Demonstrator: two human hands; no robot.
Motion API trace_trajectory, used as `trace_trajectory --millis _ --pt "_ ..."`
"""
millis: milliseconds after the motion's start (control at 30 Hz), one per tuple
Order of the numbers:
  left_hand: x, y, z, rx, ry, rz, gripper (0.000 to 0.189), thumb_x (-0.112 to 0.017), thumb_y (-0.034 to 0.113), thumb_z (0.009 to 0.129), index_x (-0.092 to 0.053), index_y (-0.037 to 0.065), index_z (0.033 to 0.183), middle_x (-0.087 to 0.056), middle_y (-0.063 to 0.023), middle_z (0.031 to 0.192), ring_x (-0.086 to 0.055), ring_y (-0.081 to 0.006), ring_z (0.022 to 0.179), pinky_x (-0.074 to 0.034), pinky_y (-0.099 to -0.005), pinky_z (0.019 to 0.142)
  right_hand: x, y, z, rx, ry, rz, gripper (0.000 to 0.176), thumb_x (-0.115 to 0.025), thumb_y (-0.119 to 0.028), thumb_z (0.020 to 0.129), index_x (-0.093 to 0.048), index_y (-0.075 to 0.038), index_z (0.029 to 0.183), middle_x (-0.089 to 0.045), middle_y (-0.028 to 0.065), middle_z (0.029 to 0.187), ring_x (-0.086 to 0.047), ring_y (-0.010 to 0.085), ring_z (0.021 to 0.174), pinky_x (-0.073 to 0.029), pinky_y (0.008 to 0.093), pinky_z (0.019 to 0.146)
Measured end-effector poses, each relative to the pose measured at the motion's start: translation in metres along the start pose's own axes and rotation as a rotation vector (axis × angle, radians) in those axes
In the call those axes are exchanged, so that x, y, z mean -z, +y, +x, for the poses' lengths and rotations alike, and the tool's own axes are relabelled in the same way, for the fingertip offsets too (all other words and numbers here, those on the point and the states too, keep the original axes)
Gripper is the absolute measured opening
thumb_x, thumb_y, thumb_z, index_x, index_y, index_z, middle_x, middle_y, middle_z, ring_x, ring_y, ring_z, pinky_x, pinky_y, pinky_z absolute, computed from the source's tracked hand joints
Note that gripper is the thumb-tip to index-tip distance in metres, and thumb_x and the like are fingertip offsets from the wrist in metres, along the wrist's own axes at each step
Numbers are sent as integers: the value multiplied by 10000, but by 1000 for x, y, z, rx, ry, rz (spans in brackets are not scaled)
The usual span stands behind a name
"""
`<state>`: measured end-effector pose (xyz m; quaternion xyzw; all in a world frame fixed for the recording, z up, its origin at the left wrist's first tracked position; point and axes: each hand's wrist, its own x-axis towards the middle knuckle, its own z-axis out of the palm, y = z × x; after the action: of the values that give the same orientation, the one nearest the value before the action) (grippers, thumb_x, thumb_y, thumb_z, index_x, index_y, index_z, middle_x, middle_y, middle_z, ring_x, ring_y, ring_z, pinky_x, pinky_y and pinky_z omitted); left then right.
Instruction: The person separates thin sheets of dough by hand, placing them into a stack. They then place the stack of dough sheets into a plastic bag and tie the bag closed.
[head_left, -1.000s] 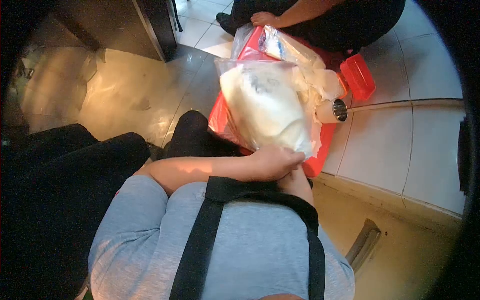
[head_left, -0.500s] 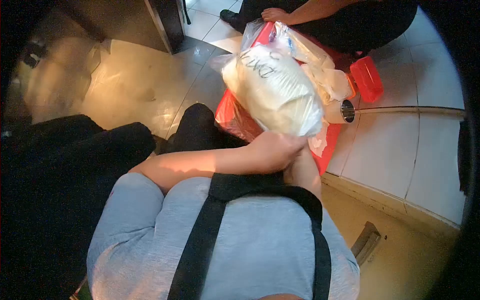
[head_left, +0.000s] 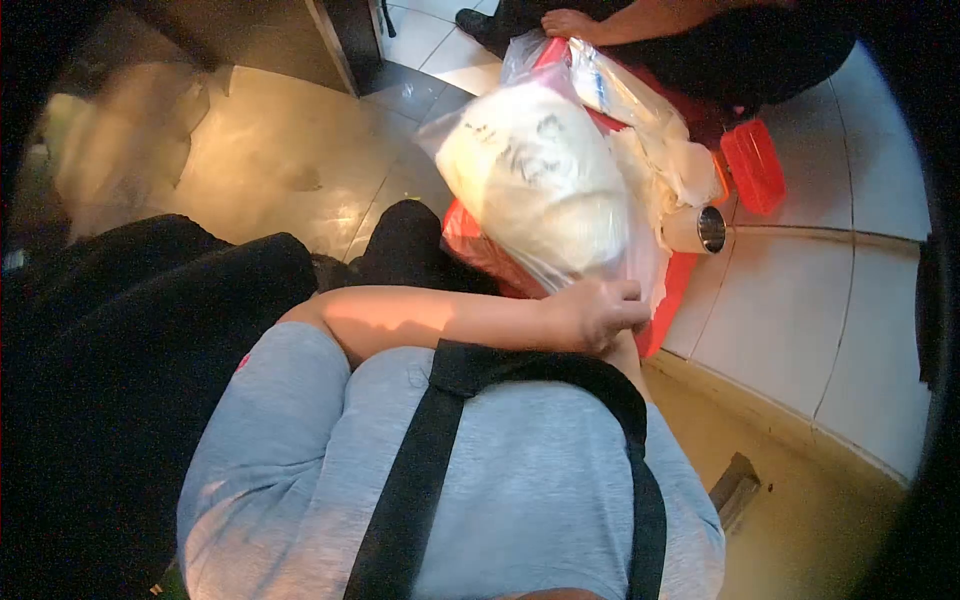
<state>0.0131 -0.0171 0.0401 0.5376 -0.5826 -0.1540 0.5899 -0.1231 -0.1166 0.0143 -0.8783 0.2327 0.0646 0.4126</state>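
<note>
A big clear plastic bag [head_left: 540,190] full of something white, with dark handwriting on it, is in front of me above a red surface. My left hand [head_left: 597,312] reaches across my body, its fingers closed on the gathered near end of the bag. Only a bit of my right hand [head_left: 625,348], near the wrist, shows below and behind the left one. Its fingers are hidden, so their grip cannot be made out.
Under the bag lies a red sheet or mat [head_left: 672,300]. To its right are a metal cup [head_left: 690,230], a red plastic container [head_left: 753,167] and crumpled clear plastic [head_left: 660,160]. Another person's hand [head_left: 572,25] rests at the far end. A tiled ledge [head_left: 790,310] runs along the right.
My left hand has moved right and slightly down, drawing the bag's near end along. The bag has shifted and its writing looks more crumpled.
</note>
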Motion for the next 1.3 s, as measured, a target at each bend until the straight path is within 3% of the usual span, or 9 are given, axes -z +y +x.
trace_trajectory --millis 300,500,600,733,833,967,1067,1200,1300 --pt "2 28 16 -5 -98 -257 137 -584 -37 634 -587 90 687 -585 -52 656 -596 -254 657 -476 -342 587 -14 5 -18 -33 71 -7 424 -636 -78 762 -467 -48 1150 -553 80 1081 -556 230 966 -440 349 827" --pt "9 34 11 4 2 -241 396 -711 112 641 -536 61 992 -601 -141 844 -596 -325 822 -483 -398 708 -21 8 -13 -42 120 64 391 -633 -74 766 -478 -47 1124 -558 78 1056 -560 217 951 -446 338 814" --pt "19 29 -2 413 -414 -25 563 -742 159 616 -464 51 1093 -595 -172 932 -577 -368 888 -467 -428 746 -21 9 -19 -56 123 120 375 -631 -71 768 -483 -47 1112 -560 77 1044 -562 210 944 -449 332 808" --pt "20 31 -4 457 -660 -78 468 -673 131 703 -447 57 1106 -584 -187 949 -581 -361 883 -462 -411 743 -18 18 -45 -76 117 223 352 -629 -69 771 -490 -46 1094 -563 75 1027 -565 201 934 -453 324 799" --pt "-23 12 -23 192 -513 -387 385 -633 129 751 -455 66 1086 -584 -165 868 -591 -317 822 -459 -392 702 -14 22 -65 -116 91 339 336 -627 -66 773 -495 -46 1081 -565 74 1015 -567 194 927 -456 318 793" --pt "0 33 0 300 -556 -453 367 -613 138 779 -465 73 1108 -567 -133 834 -572 -239 728 -447 -357 651 10 -2 -64 -242 -40 494 282 -615 -92 802 -504 -44 1057 -562 79 1000 -561 181 899 -464 303 776" --pt "20 33 1 308 -632 -219 395 -609 114 770 -476 82 1141 -563 -127 841 -558 -227 709 -453 -350 660 -6 -12 -33 -322 39 989 222 -556 -159 862 -506 -47 1047 -561 83 992 -562 168 872 -469 289 756" --pt "54 -26 -18 345 160 185 423 -607 95 762 -482 64 1166 -551 -159 1015 -535 -308 964 -430 -360 830 -32 -13 36 -358 188 1567 214 -514 -192 893 -506 -49 1052 -563 85 989 -566 164 862 -473 288 743" --pt "80 -79 -36 267 245 589 413 -551 185 824 -469 78 1215 -428 -203 1255 -372 -380 1198 -315 -432 976 -35 7 70 -324 201 1621 216 -500 -196 898 -505 -50 1058 -564 87 990 -568 165 861 -477 291 739"
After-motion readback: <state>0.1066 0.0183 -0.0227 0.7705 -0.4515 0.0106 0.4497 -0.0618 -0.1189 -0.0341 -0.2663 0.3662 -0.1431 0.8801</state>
